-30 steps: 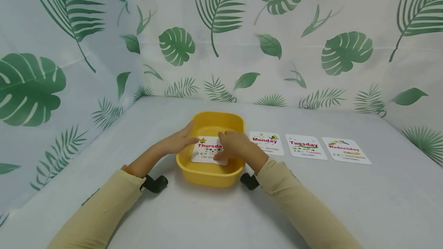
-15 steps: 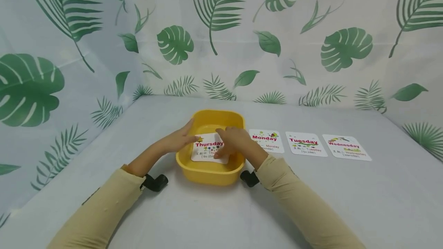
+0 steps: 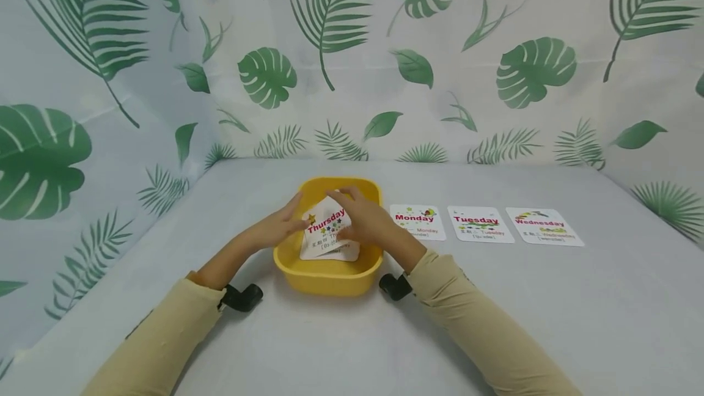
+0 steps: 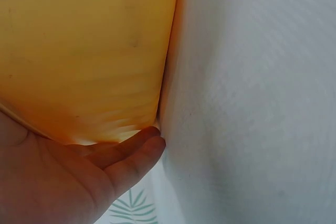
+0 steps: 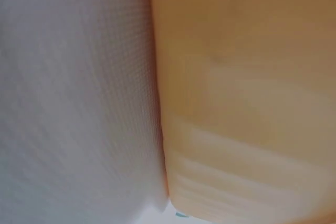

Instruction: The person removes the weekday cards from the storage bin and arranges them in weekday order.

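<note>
In the head view a yellow plastic basin [image 3: 330,285] holds white word cards. My left hand [image 3: 273,228] grips its left side, thumb over the rim and fingers along the outer wall; the left wrist view shows those fingers [image 4: 131,163] against that wall. My right hand [image 3: 370,219] reaches in from the right and pinches the Thursday card [image 3: 319,237] by its right edge, thumb below and fingers above. That card is tilted, its left side low. Beneath it another white card [image 3: 349,254] shows at the lower right, its wording mostly covered.
Right of the basin, a row of cards lies face up on the white table [image 3: 352,347]: Monday [image 3: 418,219], Tuesday [image 3: 478,223] and Wednesday [image 3: 541,225]. Leaf-printed cloth [image 3: 352,96] hangs behind and at the sides. Black wrist cameras [image 3: 242,298] sit close to the basin.
The Thursday card has turned counterclockwise and its right side has come up in my right hand, uncovering another card below. My left hand stays at the basin. The head view has shifted slightly.
</note>
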{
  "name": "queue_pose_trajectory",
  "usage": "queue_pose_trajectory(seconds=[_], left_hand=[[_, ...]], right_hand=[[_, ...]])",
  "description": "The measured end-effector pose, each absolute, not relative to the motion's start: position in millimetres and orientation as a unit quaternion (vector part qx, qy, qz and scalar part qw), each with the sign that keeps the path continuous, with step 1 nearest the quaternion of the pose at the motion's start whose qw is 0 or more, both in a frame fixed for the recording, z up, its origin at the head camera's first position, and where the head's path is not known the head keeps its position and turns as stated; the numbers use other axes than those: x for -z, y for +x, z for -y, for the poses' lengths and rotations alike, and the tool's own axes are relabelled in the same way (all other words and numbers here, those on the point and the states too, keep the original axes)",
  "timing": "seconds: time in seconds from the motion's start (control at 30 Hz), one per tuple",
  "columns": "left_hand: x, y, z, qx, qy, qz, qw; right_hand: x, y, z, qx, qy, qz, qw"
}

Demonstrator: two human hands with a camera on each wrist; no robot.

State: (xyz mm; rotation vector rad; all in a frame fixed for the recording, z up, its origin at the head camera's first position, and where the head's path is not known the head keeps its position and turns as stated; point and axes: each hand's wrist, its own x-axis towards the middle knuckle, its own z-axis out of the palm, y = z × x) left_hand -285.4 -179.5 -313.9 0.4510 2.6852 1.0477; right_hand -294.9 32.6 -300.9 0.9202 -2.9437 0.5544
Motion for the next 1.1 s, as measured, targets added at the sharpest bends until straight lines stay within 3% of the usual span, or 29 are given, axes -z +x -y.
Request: queue_pose_trajectory(seconds=[0.37, 0.6, 0.8, 1.1], left_hand=[[317, -282, 180, -0.377, 0.163, -0.905, 0.112], [316, -283, 179, -0.361, 0.159, -0.913, 0.103], [314, -283, 178, -0.349, 0.153, -0.918, 0.113], [314, -282, 180, -0.365, 0.144, -0.913, 0.115]], right_hand=[[306, -292, -38, -0.258, 0.299, 0.917, 0.053], [311, -288, -56, -0.465, 0.266, 0.839, 0.09], [308, -278, -98, -0.547, 0.147, 0.822, 0.06], [279, -266, -166, -0.441, 0.11, 0.89, 0.033]])
